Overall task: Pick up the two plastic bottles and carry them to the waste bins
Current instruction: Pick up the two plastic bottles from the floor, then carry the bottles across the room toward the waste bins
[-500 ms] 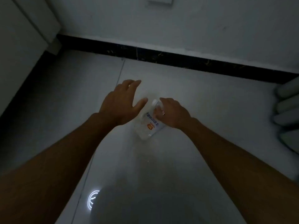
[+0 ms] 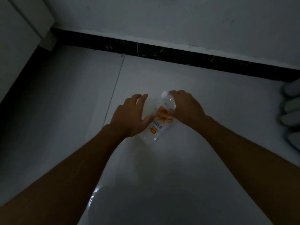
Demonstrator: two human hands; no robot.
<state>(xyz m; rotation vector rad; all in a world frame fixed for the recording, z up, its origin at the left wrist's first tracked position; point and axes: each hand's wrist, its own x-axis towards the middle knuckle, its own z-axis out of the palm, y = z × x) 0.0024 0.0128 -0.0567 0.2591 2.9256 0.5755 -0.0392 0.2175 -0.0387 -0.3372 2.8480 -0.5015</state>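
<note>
A clear plastic bottle (image 2: 158,127) with a white cap and an orange-and-blue label is tilted over the pale tiled floor, cap pointing away from me. My right hand (image 2: 185,108) is closed around its upper part, fingers showing through the plastic. Just left of the bottle, my left hand (image 2: 129,116) hovers with fingers spread, its thumb touching the label area. Only one bottle is in view.
A white wall with a black skirting (image 2: 178,54) runs across the back. A pale cabinet or door (image 2: 16,46) stands at the left. Several light rounded shapes (image 2: 292,114) lie at the right edge. A light glare (image 2: 95,192) reflects on the floor near me.
My right hand has shifted its hold further along the bottle, which is now raised and tilted more. My left hand has come lower and closer against the bottle.
</note>
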